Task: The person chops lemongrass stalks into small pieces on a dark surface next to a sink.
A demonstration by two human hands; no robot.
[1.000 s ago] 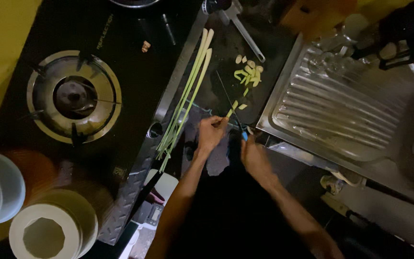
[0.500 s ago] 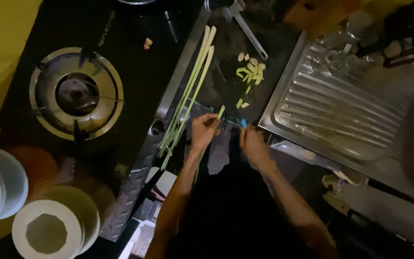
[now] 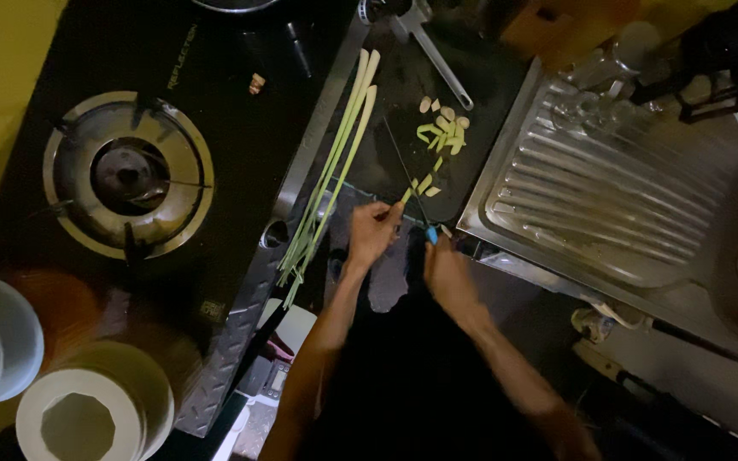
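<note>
Dim counter (image 3: 386, 162): hands clamped on stalk (image 3: 407, 195) and knife (image 3: 420, 218), blade barely discernible.

Knife blade (image 3: 403, 166) is thin and dark against the dark board (image 3: 386, 162); its edge is hard to trace. Right hand (image 3: 446, 269) hides most of the blue handle. The stalk piece in the left hand (image 3: 373, 230) is mostly covered. Pan (image 3: 232, 3) cut off by top edge. Person's torso lost in shadow.
</note>
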